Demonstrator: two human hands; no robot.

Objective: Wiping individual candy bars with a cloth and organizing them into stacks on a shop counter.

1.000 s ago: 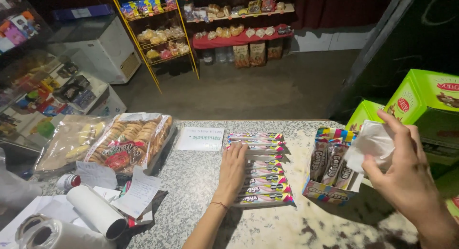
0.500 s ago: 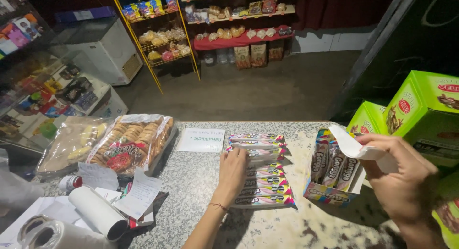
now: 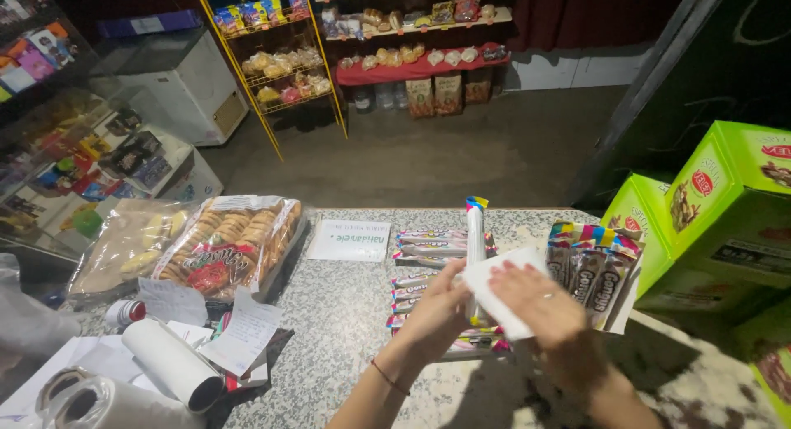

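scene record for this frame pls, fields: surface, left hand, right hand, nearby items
surface: speckled stone counter
left hand: left hand holds a long wrapped bar upright
right hand: right hand presses a white cloth against the bar
under hands: row of wrapped bars lying flat
right of hands: open display box of bars; green cartons
left of hands: bagged biscuits, paper roll, white card

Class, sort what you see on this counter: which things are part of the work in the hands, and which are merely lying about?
In hand:
left hand and right hand wiping an upright snack bar with a white cloth
row of snack bars
display box of bars

Lying about:
biscuit packs
paper roll
green cartons
paper slips
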